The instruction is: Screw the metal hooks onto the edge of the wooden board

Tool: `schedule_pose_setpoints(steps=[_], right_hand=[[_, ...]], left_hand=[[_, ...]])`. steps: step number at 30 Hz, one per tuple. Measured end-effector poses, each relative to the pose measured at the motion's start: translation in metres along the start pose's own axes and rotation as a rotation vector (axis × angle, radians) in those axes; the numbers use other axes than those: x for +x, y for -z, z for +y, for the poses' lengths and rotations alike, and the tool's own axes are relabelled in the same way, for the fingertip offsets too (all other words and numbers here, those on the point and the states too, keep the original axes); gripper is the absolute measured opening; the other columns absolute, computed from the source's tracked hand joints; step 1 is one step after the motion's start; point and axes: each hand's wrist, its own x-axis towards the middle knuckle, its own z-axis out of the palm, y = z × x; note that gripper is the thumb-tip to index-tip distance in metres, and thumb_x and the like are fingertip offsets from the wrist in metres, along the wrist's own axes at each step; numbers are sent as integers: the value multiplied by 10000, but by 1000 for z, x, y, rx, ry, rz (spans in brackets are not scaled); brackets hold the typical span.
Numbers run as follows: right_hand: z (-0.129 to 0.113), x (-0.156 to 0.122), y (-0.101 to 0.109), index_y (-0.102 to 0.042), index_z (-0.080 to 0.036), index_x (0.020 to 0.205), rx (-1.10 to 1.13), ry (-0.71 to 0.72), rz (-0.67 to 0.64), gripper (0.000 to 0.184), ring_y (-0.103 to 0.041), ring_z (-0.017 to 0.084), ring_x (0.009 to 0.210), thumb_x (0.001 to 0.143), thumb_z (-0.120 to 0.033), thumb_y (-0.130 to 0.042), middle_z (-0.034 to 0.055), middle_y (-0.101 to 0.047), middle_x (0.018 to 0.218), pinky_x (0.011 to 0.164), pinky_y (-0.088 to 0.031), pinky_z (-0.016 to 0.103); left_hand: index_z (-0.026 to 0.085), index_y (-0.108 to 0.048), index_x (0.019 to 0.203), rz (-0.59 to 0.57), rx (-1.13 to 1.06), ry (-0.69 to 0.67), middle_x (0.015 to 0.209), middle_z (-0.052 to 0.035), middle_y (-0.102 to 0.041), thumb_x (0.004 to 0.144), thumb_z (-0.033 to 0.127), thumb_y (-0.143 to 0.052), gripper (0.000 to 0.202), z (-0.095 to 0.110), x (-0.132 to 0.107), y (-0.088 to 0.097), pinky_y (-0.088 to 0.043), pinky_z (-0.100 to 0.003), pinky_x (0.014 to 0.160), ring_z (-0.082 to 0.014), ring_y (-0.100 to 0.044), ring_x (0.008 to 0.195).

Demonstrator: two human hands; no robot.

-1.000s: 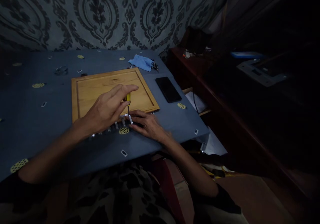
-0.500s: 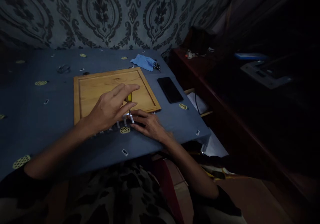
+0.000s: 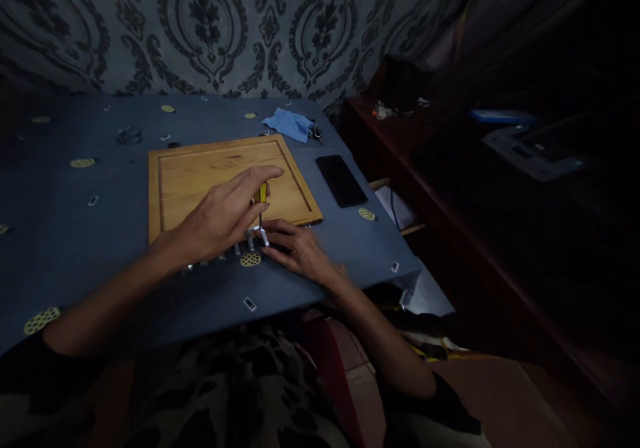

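Note:
My left hand (image 3: 220, 218) is closed around a small yellow-handled screwdriver (image 3: 259, 195), held upright with its tip down by the near edge of a wooden board (image 3: 200, 168). My right hand (image 3: 295, 248) rests on the blue tablecloth (image 3: 75, 241), its fingers pressed on a row of small metal pieces (image 3: 249, 238) right under the screwdriver tip. What exactly the metal pieces belong to is too dark to tell.
A black phone (image 3: 341, 179) lies right of the board and a blue cloth (image 3: 290, 124) behind it. Small parts (image 3: 129, 135) lie at the back left. A dark wooden shelf (image 3: 400, 148) with a device (image 3: 530, 145) stands to the right. The table edge runs close to my lap.
Both hands stay in the same place at the board's near edge. My left fingers have shifted slightly on the screwdriver handle; the camera has drifted a little.

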Motion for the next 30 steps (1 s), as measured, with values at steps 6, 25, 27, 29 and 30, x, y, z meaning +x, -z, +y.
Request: schedule_pose_setpoints(steps=[6, 25, 27, 29, 30], right_hand=[[-2, 0, 2, -745, -187, 1180, 13, 6, 5, 281, -707, 238, 1158, 1047, -351, -560, 114, -693, 1309, 951, -594, 380], [2, 0, -2, -734, -206, 1220, 9, 16, 8, 288, -693, 241, 1188, 1046, -354, -560, 110, -677, 1312, 1004, -585, 396], [2, 0, -2, -737, -201, 1216, 6, 5, -1, 285, -697, 243, 1180, 1043, -348, -564, 112, -677, 1315, 992, -588, 395], [2, 0, -2, -734, -196, 1224, -2, -9, -8, 285, -702, 247, 1170, 1037, -341, -575, 116, -677, 1316, 980, -593, 400], [2, -1, -2, -733, -192, 1227, -4, -11, -7, 286, -704, 248, 1166, 1035, -340, -580, 118, -679, 1312, 974, -595, 399]], left_hand=[[150, -459, 1442, -19, -2, -4, 1350, -118, -652, 1007, 92, -483, 440, 0, 0, 1, -578, -319, 1029, -206, -662, 1251], [169, -471, 1434, -48, 33, 63, 1275, -103, -671, 1010, 122, -509, 428, 0, -1, 0, -589, -311, 961, -201, -688, 1161], [167, -465, 1438, -59, -1, 76, 1258, -98, -674, 1007, 106, -482, 436, 1, 1, 3, -577, -328, 1006, -207, -667, 1215], [177, -459, 1445, -51, -36, 86, 1243, -91, -675, 1009, 123, -484, 440, 3, 1, 6, -574, -346, 1019, -212, -663, 1216], [188, -456, 1449, -35, -46, 99, 1259, -91, -669, 1013, 145, -495, 439, 4, 2, 9, -573, -356, 1019, -215, -661, 1208]])
